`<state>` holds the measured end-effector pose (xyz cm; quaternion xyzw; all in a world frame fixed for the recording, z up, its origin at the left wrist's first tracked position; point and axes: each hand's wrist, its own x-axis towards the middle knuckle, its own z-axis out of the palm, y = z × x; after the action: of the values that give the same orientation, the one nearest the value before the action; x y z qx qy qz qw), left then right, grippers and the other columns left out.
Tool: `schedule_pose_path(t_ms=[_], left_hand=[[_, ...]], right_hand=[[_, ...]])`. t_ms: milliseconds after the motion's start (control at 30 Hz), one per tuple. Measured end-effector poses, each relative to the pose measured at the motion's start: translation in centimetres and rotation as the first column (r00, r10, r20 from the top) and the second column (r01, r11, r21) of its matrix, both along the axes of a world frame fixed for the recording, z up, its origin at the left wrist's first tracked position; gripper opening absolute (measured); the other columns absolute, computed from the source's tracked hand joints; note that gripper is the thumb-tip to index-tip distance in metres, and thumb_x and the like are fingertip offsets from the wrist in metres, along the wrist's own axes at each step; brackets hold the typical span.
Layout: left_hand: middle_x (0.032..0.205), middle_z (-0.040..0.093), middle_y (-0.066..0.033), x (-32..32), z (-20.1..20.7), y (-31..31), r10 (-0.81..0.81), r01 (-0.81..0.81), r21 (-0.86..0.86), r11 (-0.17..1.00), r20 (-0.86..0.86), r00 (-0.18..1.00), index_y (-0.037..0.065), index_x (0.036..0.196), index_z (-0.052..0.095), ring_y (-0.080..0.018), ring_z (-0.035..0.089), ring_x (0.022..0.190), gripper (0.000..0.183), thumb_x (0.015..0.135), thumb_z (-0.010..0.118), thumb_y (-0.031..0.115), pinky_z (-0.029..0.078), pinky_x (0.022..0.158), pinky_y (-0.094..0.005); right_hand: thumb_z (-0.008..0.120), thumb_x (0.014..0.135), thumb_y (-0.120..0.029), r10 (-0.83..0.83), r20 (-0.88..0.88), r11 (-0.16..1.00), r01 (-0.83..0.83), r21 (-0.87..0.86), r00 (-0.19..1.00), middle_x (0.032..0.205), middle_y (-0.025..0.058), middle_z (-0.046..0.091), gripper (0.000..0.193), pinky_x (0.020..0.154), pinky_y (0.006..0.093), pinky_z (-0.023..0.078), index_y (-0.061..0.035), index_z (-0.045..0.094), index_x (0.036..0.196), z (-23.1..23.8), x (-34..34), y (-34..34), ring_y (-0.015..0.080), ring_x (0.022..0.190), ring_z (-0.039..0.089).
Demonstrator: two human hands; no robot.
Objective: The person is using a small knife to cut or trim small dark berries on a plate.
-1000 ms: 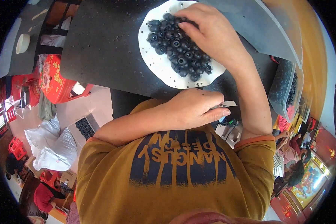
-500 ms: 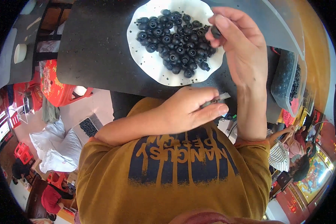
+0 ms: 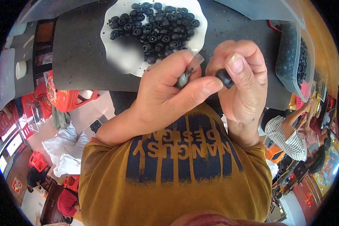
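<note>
My right hand (image 3: pixel 245 84) pinches a small black ball-shaped part (image 3: pixel 223 77) between thumb and fingers. Close on its left, my left hand (image 3: pixel 154 84) is closed around a small tool (image 3: pixel 183 80) with a flat pale end. Most of that tool is hidden in the palm, so its exact kind does not show. The left thumb tip reaches to the black part. Beyond the hands lies a white wavy-rimmed plate (image 3: pixel 202 28), heaped with similar round black parts (image 3: pixel 154 28). A grey blurred patch covers some of its near left side.
A clear plastic tub (image 3: pixel 285 62) with black parts stands at the right of the dark tabletop (image 3: pixel 79 49), where black crumbs lie scattered. White sacks (image 3: pixel 64 147) and a red stool (image 3: pixel 66 100) are on the left. Another person in a striped top (image 3: pixel 286 137) is at right.
My right hand has come down from the plate's edge with the black part. My left hand has risen with the tool to meet it. The view has shifted slightly.
</note>
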<state>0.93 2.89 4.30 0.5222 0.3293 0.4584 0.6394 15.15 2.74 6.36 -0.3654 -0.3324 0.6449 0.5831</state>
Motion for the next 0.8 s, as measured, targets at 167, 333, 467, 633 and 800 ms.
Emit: schedule_pose_path(t_ms=[167,333,467,633,800], left_hand=[[0.061,0.047,-0.0014,0.8,0.2,-0.1,0.011,-0.004,0.065,0.998,-0.111,0.994,0.003,0.072,0.05,-0.0061,0.041,0.055,0.024,0.078,0.066,0.02,0.036,0.048,-0.0213],[0.063,0.049,-0.0032,1.9,-0.1,-0.4,0.027,-0.024,0.078,0.997,-0.036,0.999,0.003,0.077,0.052,-0.0077,0.044,0.056,0.025,0.077,0.067,0.022,0.039,0.05,-0.0214],[0.064,0.051,-0.0034,2.1,-0.2,-0.2,0.073,-0.06,0.12,0.991,-0.109,0.991,0.002,0.079,0.052,-0.0075,0.045,0.056,0.024,0.077,0.067,0.021,0.04,0.051,-0.021],[0.066,0.053,-0.0021,2.2,0.3,-0.1,0.151,-0.104,0.263,0.959,-0.166,0.975,0.003,0.081,0.052,-0.0064,0.047,0.057,0.022,0.076,0.068,0.018,0.04,0.05,-0.02],[0.067,0.053,-0.0017,2.3,0.1,0.1,0.14,-0.107,0.241,0.965,-0.121,0.983,0.003,0.083,0.052,-0.0052,0.048,0.058,0.022,0.076,0.068,0.016,0.04,0.05,-0.0192]], right_hand=[[0.061,0.08,-0.006,-0.127,-0.045,0.991,0.128,0.037,0.991,0.075,0.0053,0.06,0.01,0.053,0.0182,0.044,-0.0011,0.055,0.087,-0.6,0.3,-1.4,0.0071,0.061,0.054],[0.06,0.081,-0.004,-0.188,-0.108,0.981,0.192,0.031,0.976,0.077,0.0065,0.061,0.01,0.053,0.0184,0.044,-0.0006,0.055,0.088,-0.9,0.2,-1.5,0.0076,0.062,0.054],[0.06,0.081,-0.004,-0.224,-0.06,0.973,0.227,0.04,0.973,0.075,0.0058,0.06,0.009,0.051,0.0177,0.043,-0.0013,0.054,0.087,-1.0,0.4,-1.2,0.0072,0.06,0.053],[0.06,0.082,-0.008,-0.193,-0.033,0.981,0.193,-0.005,0.981,0.074,0.0042,0.058,0.008,0.048,0.0166,0.041,-0.0024,0.054,0.084,-0.7,0.8,-1.6,0.0061,0.057,0.051],[0.055,0.086,-0.014,-0.112,0.032,0.991,0.11,0.07,0.993,0.076,0.0026,0.057,0.015,0.057,0.018,0.042,-0.0002,0.055,0.091,-0.4,0.9,-2.0,0.0052,0.062,0.05]])
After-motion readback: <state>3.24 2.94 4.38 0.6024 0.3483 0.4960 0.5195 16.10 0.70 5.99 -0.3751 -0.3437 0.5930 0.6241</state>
